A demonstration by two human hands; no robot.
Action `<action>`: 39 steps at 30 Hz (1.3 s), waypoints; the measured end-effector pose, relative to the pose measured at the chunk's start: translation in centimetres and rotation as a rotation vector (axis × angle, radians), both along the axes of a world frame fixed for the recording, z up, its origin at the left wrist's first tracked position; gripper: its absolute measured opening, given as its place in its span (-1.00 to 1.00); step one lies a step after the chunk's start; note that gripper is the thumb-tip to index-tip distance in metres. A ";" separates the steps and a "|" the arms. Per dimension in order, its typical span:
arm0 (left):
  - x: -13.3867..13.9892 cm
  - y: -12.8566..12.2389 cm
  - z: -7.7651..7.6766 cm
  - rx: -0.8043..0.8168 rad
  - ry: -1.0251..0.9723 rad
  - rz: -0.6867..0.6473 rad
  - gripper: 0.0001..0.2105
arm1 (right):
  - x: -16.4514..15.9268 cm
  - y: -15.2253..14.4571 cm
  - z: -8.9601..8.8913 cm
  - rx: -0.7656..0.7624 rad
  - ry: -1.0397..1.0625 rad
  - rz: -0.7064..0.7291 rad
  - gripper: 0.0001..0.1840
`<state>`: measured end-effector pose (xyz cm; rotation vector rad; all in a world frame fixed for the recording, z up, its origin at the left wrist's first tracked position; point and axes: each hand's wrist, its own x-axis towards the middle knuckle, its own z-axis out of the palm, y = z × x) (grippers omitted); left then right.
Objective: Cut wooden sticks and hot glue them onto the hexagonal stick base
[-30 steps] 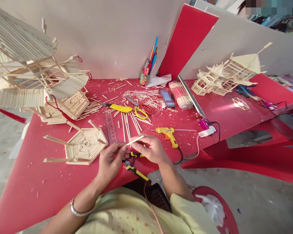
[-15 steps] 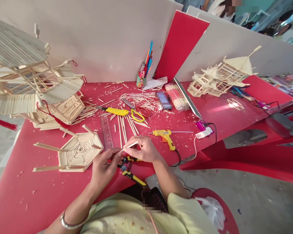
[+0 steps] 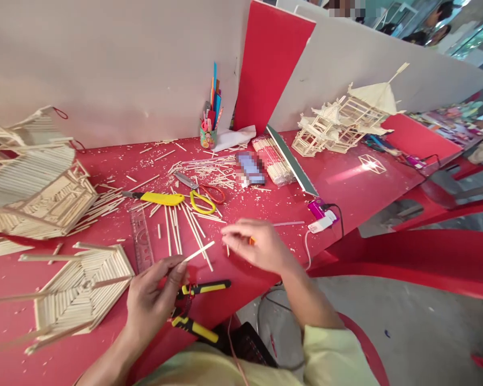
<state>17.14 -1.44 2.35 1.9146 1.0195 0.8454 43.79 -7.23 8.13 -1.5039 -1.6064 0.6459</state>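
Observation:
My left hand [image 3: 156, 289] pinches one end of a thin wooden stick [image 3: 200, 251], which points up and right over the red table. My right hand [image 3: 260, 245] is apart from the stick, fingers stretched out and loosely spread, holding nothing visible. It covers most of a yellow glue gun, whose orange trigger [image 3: 252, 241] shows between the fingers; whether they touch is unclear. Below the left fingers lie yellow-and-black handled pliers [image 3: 201, 289], their head partly hidden by that hand. Left of it sits a hexagonal stick base [image 3: 84, 289] with upright posts.
Loose sticks [image 3: 173, 228], scissors [image 3: 201, 198], a yellow utility knife [image 3: 161, 199] and a clear ruler [image 3: 142, 238] lie ahead. A larger stick model [image 3: 36, 193] stands left, another [image 3: 342, 126] at back right. A pen cup [image 3: 208, 136] stands near the wall.
My right hand has let go of the stick and moved right over the glue gun. My left hand keeps the stick. The view has shifted, moving most table things leftward.

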 end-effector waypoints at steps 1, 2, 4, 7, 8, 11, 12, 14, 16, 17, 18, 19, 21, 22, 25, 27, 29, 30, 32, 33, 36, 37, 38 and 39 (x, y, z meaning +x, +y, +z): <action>0.1 0.1 -0.2 -0.029 0.002 0.023 -0.80 | 2.1 1.0 0.1 -0.008 -0.071 -0.100 -0.64; 0.3 0.2 -0.3 -0.052 0.006 0.043 -0.79 | 4.3 2.3 -0.1 -0.032 -0.183 -0.220 -0.55; 0.6 0.3 -0.3 -0.077 0.010 0.066 -0.77 | 8.7 5.4 -1.0 -0.118 -0.452 -0.470 -0.28; 1.0 0.2 0.1 -0.098 0.001 0.082 -0.76 | 13.8 10.1 -3.2 -0.384 -0.699 -0.576 0.13; 1.1 0.2 0.3 -0.105 -0.007 0.098 -0.76 | 14.9 11.3 -4.0 -0.459 -0.721 -0.596 0.19; 1.4 0.1 0.7 -0.099 -0.019 0.169 -0.74 | 16.5 13.4 -5.7 -0.561 -0.750 -0.598 0.25; 1.4 0.1 0.8 -0.093 -0.018 0.182 -0.74 | 16.6 13.6 -6.1 -0.571 -0.752 -0.599 0.26; 1.4 0.1 0.9 -0.092 -0.020 0.179 -0.73 | 16.4 13.7 -6.5 -0.578 -0.750 -0.614 0.26; 1.3 0.0 1.0 -0.106 -0.029 0.165 -0.73 | 16.0 13.6 -6.6 -0.563 -0.759 -0.640 0.28; 1.2 0.0 1.0 -0.112 -0.035 0.159 -0.74 | 15.7 13.6 -6.7 -0.549 -0.773 -0.653 0.28; 1.2 0.0 1.0 -0.117 -0.041 0.157 -0.74 | 15.3 13.5 -6.7 -0.526 -0.796 -0.665 0.27; 1.1 -0.1 1.0 -0.120 -0.048 0.156 -0.75 | 15.0 13.5 -6.7 -0.499 -0.823 -0.676 0.26; 1.1 -0.1 1.1 -0.119 -0.061 0.153 -0.77 | 14.4 13.4 -6.7 -0.453 -0.871 -0.684 0.22; 1.1 -0.2 1.1 -0.116 -0.066 0.148 -0.77 | 14.1 13.3 -6.8 -0.437 -0.889 -0.684 0.20; 0.8 -0.2 1.1 -0.102 -0.079 0.124 -0.78 | 13.5 13.1 -7.0 -0.407 -0.918 -0.685 0.14; 0.4 -0.1 0.9 -0.091 -0.079 0.102 -0.79 | 13.3 12.9 -7.2 -0.395 -0.931 -0.689 0.11; 0.0 0.0 0.6 -0.074 -0.067 0.069 -0.81 | 13.1 12.7 -7.3 -0.390 -0.940 -0.683 0.09; -0.2 0.1 0.4 -0.066 -0.060 0.053 -0.82 | 13.0 12.7 -7.3 -0.390 -0.943 -0.680 0.09; -0.4 0.1 0.1 -0.055 -0.056 0.032 -0.83 | 13.0 12.6 -7.3 -0.400 -0.944 -0.669 0.07; -0.4 0.2 0.0 -0.050 -0.058 0.032 -0.84 | 13.0 12.7 -7.2 -0.413 -0.944 -0.661 0.07; -0.2 0.1 0.1 -0.036 -0.060 0.035 -0.84 | 13.5 13.0 -6.6 -0.481 -0.933 -0.631 0.07; -0.1 0.1 0.3 -0.031 -0.058 0.029 -0.84 | 13.6 13.0 -6.4 -0.508 -0.925 -0.624 0.08; 0.1 0.0 0.5 -0.025 -0.060 0.030 -0.84 | 13.6 12.9 -6.1 -0.533 -0.916 -0.620 0.08; 0.2 0.0 0.7 -0.027 -0.063 0.030 -0.83 | 13.5 12.7 -5.7 -0.542 -0.911 -0.616 0.07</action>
